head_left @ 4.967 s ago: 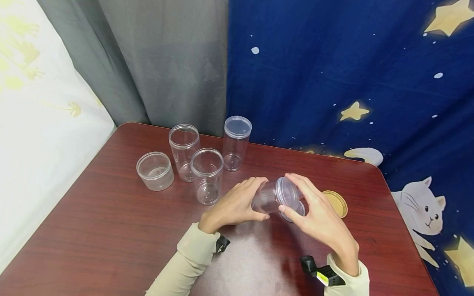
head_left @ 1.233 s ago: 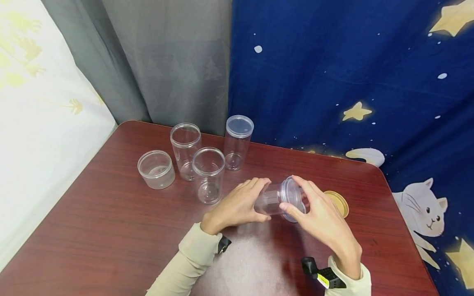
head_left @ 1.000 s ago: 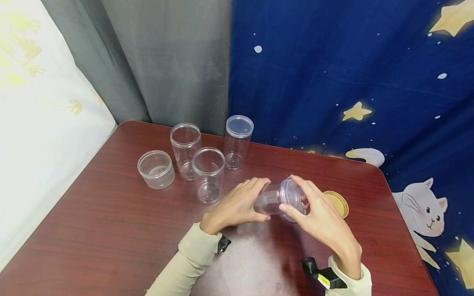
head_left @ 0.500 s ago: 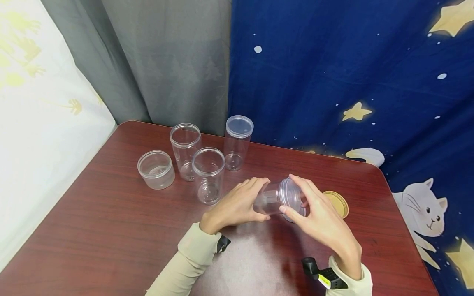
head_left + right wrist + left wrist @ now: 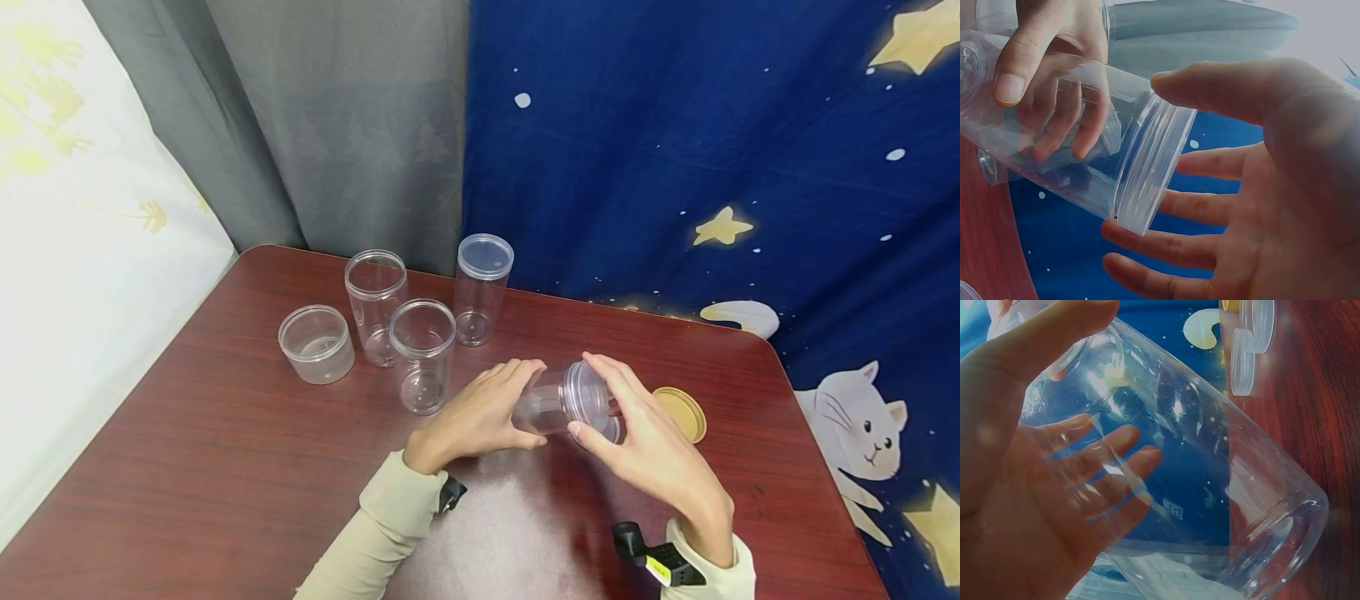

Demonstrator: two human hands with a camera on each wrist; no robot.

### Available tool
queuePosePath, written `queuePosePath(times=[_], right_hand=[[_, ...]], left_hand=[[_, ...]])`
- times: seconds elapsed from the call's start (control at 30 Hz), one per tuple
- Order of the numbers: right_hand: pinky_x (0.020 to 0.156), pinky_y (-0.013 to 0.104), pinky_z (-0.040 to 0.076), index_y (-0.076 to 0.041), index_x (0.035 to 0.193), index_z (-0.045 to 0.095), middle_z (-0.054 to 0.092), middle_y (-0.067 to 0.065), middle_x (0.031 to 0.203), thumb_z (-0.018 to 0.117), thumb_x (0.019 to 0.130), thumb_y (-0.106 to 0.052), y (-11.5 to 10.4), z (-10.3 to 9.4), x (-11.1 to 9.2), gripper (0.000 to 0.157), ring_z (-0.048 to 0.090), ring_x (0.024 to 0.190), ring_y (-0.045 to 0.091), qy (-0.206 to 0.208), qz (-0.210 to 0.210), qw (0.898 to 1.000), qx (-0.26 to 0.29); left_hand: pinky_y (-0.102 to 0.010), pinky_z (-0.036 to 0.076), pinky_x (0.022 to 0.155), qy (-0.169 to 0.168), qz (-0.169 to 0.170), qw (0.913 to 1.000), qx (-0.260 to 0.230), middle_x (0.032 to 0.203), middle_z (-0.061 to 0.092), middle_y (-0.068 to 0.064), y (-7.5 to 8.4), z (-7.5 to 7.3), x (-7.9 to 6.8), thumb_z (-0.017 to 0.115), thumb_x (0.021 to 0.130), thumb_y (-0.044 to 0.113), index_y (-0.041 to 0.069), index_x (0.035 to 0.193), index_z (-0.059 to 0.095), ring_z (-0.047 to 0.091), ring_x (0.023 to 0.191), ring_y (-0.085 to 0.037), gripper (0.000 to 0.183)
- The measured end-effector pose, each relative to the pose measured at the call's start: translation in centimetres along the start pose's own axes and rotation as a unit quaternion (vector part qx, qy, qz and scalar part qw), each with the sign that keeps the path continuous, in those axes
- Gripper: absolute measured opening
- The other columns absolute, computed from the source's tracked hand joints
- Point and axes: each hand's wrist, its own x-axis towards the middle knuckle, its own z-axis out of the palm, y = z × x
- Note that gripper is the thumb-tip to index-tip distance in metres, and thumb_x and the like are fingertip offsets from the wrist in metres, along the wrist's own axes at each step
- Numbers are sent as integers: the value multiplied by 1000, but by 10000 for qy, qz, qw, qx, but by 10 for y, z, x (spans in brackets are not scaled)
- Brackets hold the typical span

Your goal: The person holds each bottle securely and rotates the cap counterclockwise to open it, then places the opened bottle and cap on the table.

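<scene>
A clear plastic jar (image 5: pixel 542 408) is tilted onto its side above the table, its mouth to the right. My left hand (image 5: pixel 480 412) grips it around the body, and through the clear wall in the left wrist view its fingers (image 5: pixel 1125 440) show. A clear ridged screw lid (image 5: pixel 1154 169) sits over the jar's mouth. With thumb and fingertips my right hand (image 5: pixel 648 433) holds the lid by its rim. Whether the threads are fully engaged cannot be told.
Two tall open jars (image 5: pixel 423 358) (image 5: pixel 376 287), a short open tub (image 5: pixel 317 350) and a tall lidded jar (image 5: pixel 483 287) stand left and behind. Loose clear lids (image 5: pixel 1260 325) and a gold lid (image 5: pixel 681 414) lie at right on the brown table (image 5: pixel 225 467). Curtains hang behind.
The right thumb and fingers have shifted slightly around the lid's rim over the last second. My left hand keeps its grip on the jar almost unmoved.
</scene>
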Motion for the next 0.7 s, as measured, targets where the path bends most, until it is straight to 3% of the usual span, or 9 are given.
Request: queuePosePath(times=[0.2, 0.47, 0.7], right_hand=[[82, 40, 55, -23, 153, 34, 42, 2, 150, 74, 88, -37, 2, -1, 1, 78, 62, 103, 19, 135, 128, 9998, 0], [80, 46, 56, -16, 149, 41, 63, 13, 128, 67, 93, -40, 2, -2, 4, 67, 70, 95, 26, 299, 677, 9971, -169], [76, 43, 57, -19, 147, 45, 64, 8, 129, 68, 89, -50, 2, -1, 4, 70, 70, 91, 21, 175, 836, 9959, -300]], left_hand=[[-38, 45, 101, -5, 3, 10000, 19, 128, 57, -3, 0, 0, 0, 84, 74, 43, 10, 139, 44, 54, 117, -17, 84], [-38, 44, 103, -75, 11, 10000, 43, 130, 57, -3, 1, 1, 1, 84, 74, 44, 10, 140, 44, 54, 119, -18, 84], [-37, 45, 102, -66, 0, 10000, 55, 129, 57, -3, 2, 1, 1, 84, 74, 43, 10, 140, 44, 54, 118, -18, 84]])
